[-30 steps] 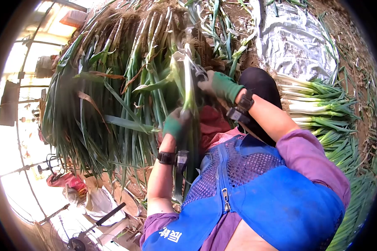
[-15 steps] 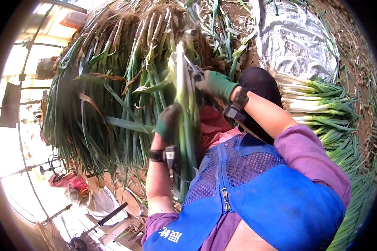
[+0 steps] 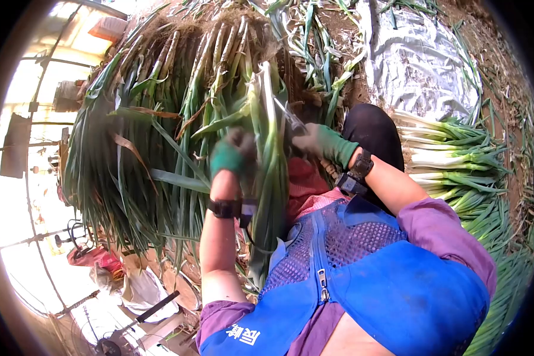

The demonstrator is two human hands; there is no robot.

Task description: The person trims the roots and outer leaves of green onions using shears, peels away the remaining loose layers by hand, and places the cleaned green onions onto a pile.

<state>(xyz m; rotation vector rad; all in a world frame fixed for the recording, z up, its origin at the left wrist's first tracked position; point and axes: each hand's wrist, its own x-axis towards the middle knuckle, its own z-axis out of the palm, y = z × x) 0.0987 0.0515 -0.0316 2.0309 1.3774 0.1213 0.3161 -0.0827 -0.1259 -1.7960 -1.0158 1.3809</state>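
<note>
A pale-stemmed green onion (image 3: 269,104) stands root end up before my body, its leaves hanging over my lap. Just left of its stem is my left hand (image 3: 231,153), in a green and grey glove; motion smears the fingers, so their grip is unclear. My right hand (image 3: 321,143), gloved alike, is closed round a metal tool (image 3: 292,120) whose thin tip points up and left towards the stem. Beyond my left hand lies a large heap of untrimmed green onions (image 3: 154,130), with brown roots at the top.
Clean white-stemmed onions (image 3: 445,157) lie in a row on the right, below a crumpled white sheet (image 3: 418,65). Loose leaves (image 3: 320,47) litter the soil at the top. A bent knee (image 3: 371,133) is beside my right hand. Bags (image 3: 145,288) lie at lower left.
My left hand has moved up and left, away from the onion's lower stem. My right hand has shifted slightly right and down with the tool, whose tip is farther from the stem.
</note>
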